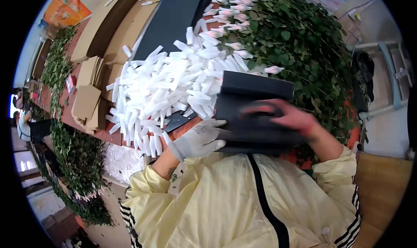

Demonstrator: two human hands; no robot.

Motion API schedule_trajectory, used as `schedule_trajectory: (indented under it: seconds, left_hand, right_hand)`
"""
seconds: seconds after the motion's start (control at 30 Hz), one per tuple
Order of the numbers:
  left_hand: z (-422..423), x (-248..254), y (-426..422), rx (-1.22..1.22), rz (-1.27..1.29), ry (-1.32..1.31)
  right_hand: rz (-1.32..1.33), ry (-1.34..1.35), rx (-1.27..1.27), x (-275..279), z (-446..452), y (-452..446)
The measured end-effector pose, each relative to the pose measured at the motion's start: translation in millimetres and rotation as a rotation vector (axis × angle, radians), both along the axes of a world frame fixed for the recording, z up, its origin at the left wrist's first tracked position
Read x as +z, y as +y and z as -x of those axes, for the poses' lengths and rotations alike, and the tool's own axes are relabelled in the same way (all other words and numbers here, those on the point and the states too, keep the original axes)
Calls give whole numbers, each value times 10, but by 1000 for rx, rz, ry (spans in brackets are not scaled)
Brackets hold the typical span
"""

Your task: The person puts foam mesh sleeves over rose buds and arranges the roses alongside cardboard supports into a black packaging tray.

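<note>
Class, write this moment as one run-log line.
left hand: gloved, at black board; right hand: blurred over board, grip unclear; white pieces: heaped left of board

10 o'clock: orange printed item [65, 8], bag or poster unclear. Toward 11, long curved cardboard [99, 24]. 9 o'clock: upright cardboard pieces [87, 102] grouped on bench; small red-and-white packet [71, 83] just beyond. Far 9, at rim: another person [24, 128], pale top. 2 o'clock: white wall fitting [354, 15]. Toward 3: pale frame [389, 74], dark bundle [364, 69] near it. 4 o'clock: brown panel [384, 187].
</note>
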State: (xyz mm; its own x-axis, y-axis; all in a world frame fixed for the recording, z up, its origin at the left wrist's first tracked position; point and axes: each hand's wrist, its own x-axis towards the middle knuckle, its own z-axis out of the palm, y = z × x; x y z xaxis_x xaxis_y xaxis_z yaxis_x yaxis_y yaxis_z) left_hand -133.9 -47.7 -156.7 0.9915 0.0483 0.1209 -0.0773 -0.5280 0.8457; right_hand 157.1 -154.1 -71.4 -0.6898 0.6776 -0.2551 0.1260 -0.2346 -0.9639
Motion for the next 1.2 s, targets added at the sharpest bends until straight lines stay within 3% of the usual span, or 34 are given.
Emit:
schedule_trajectory:
  seconds: [0.03,0.1,0.17,0.23,0.27,0.3,0.33,0.37,0.4,0.43,0.5,0.53,0.6,0.8,0.87,0.97,1.03,1.07,1.1,1.2]
  left_hand:
    - [-13,1,-12,10,21,80]
    - [1,68,-46,33,140,180]
    - [104,127,-12,93,234,197]
    - [306,138,78,87,305,162]
    - [459,168,116,61,348,158]
    - [607,296,244,230,377,274]
    - [825,322,380,499,479,131]
    - [1063,392,537,913,139,106]
    - [1446,41,847,1320,-206,123]
    - [1893,-167,1210,1534,-727,-5]
    - [2372,175,1579,1717,-1008,381]
    - [2598,180,1795,1771,-950,515]
    - [2638,372,2028,1704,-938,870]
    - [2522,137,2268,1611,-888,980]
    - [2564,46,2349,1694,-1007,779]
    - [2153,567,2059,1673,-1103,560]
    - [1734,495,1728,1475,-963,-258]
    - [1558,287,1468,1390,-493,-275]
    - [1244,156,1101,1227,-445,-72]
    - [303,444,122,558,571,74]
  right_hand:
    - [-98,-14,-256,-544,143,-33]
    - [52,515,-503,-1642,426,-36]
    - [354,1034,-410,-1824,564,52]
    - [-388,-521,123,-1006,689,180]
    - [-778,-1276,353,-852,777,157]
    - [-794,-1241,355,-928,804,100]
    - [-806,-1186,270,-1025,735,84]
    - [-810,-1137,184,-1086,701,83]
    - [-822,-1124,187,-1102,706,70]
    - [-804,-1143,202,-1094,702,62]
    - [-773,-1222,289,-1024,728,82]
    - [-788,-1230,282,-1021,726,83]
    - [-798,-1241,305,-1033,716,75]
    - [-790,-1295,314,-998,738,104]
    - [-773,-1265,324,-945,757,111]
    - [-802,-1240,315,-945,748,107]
    - [-832,-1271,370,-1066,721,67]
    - [-821,-1310,344,-1145,722,44]
    - [-853,-1312,340,-1219,712,35]
    - [-924,-1274,235,-1247,726,32]
